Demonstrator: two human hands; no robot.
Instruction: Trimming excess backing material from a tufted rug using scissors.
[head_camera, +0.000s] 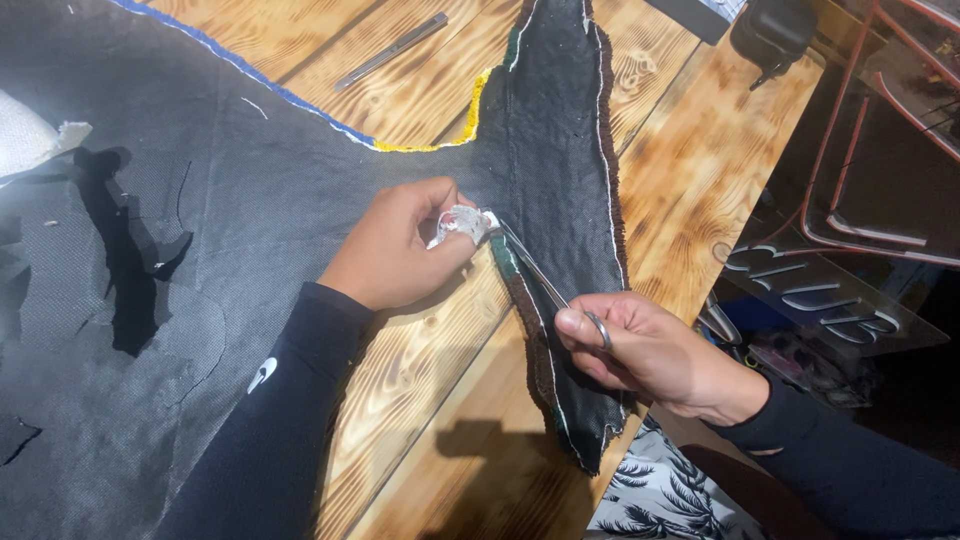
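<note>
A large dark grey fabric piece (260, 190) with blue, yellow and brown fringed edges lies on a wooden table (680, 160). A narrow strip of it runs toward me between my hands. My left hand (395, 245) pinches the strip's edge; its thumb wears a white wrapping. My right hand (650, 350) grips metal scissors (535, 270), whose blades reach up to the fabric edge beside my left thumb.
A long metal tool (392, 50) lies on the table at the top. A black object (772, 32) sits at the table's far right corner. Red tube framing (860, 130) and a clear sign panel (830, 295) stand off the table's right edge.
</note>
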